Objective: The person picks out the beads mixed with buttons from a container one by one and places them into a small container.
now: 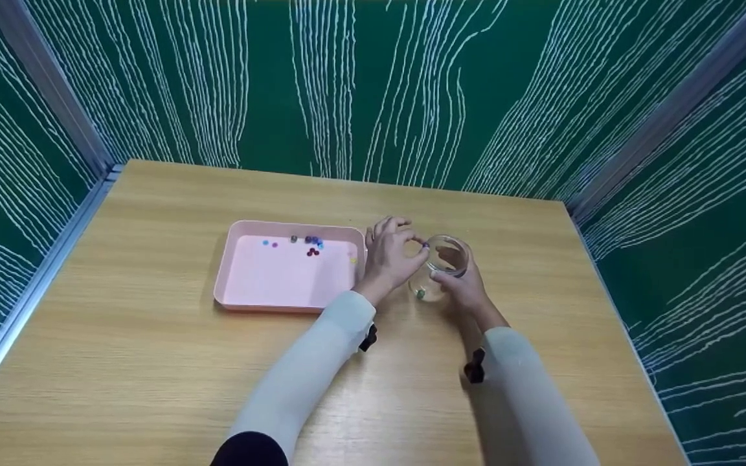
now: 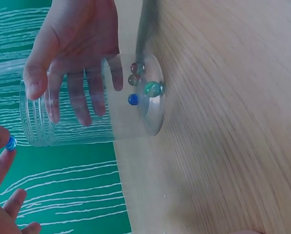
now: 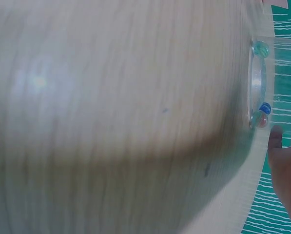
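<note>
My left hand point(image 1: 391, 259) pinches a small blue marble point(image 2: 10, 143) between thumb and forefinger, right at the mouth of a clear jar point(image 2: 128, 124). The other fingers of that hand are spread away from the marble. On the jar's far side, my right hand point(image 1: 467, 285) grips it near the neck, thumb on one side and fingers behind. The jar stands upright with its mouth uncovered. Several marbles lie at its bottom, among them a green marble point(image 2: 153, 88) and a blue marble point(image 2: 133, 99).
Left of the jar sits a shallow pink tray point(image 1: 269, 307) on the wooden table point(image 1: 172, 375). Small dark red marbles point(image 1: 313, 252), blue and dark ones are scattered toward its back. Green panels point(image 1: 269, 84) with white wavy lines rise behind the table and at both sides.
</note>
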Demonstrator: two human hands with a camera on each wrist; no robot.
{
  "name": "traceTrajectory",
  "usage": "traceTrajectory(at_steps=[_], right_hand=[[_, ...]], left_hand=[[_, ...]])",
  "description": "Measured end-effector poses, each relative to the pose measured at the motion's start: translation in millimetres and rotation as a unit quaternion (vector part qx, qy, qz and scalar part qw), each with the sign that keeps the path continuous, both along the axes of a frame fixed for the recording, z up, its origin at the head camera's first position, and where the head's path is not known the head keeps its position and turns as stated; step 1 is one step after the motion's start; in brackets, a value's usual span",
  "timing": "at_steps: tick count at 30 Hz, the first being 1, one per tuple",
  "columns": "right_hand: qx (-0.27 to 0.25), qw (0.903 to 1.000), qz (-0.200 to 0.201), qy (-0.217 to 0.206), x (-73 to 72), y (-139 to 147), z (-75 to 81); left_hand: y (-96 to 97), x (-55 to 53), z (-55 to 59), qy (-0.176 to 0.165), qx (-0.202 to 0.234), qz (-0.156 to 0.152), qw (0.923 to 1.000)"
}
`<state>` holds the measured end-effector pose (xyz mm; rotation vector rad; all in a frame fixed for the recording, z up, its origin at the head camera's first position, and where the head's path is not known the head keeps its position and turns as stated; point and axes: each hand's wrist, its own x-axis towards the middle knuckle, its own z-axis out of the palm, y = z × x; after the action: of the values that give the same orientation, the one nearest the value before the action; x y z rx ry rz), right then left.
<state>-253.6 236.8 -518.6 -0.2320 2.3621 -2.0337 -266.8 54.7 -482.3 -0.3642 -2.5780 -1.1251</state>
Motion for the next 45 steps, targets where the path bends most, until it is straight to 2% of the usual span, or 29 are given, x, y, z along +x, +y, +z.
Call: traceTrajectory(at_steps=[6,14,27,36,45], right_hand=[[-0.024,0.9990,0.032,0.022,-1.7,0.3,-3.1],[-0.023,0.9987,0.027,0.035,-2.3,-0.3,-5.0],[-0.011,0.9994,0.022,0.026,-0.8,0.9,-3.2],[0.000,0.9994,0.027,0.023,-0.5,0.7,-2.0],[-0.006,0.9996,0.016,0.023,-0.6,1.0,-2.2]], left_hand=[[2.3,0.7,-2.1,-0.002,0.010,-0.006,0.9999],[6.4,1.9,-1.0,-0.003,0.015,-0.016,0.9998],[8.1,2.2,-3.6,-0.017,0.007,-0.030,0.9994],[10.3,2.7,-2.2,-0.032,-0.027,-0.016,0.9990],[9.7,2.1,-5.4,-0.039,-0.024,-0.014,0.9988]])
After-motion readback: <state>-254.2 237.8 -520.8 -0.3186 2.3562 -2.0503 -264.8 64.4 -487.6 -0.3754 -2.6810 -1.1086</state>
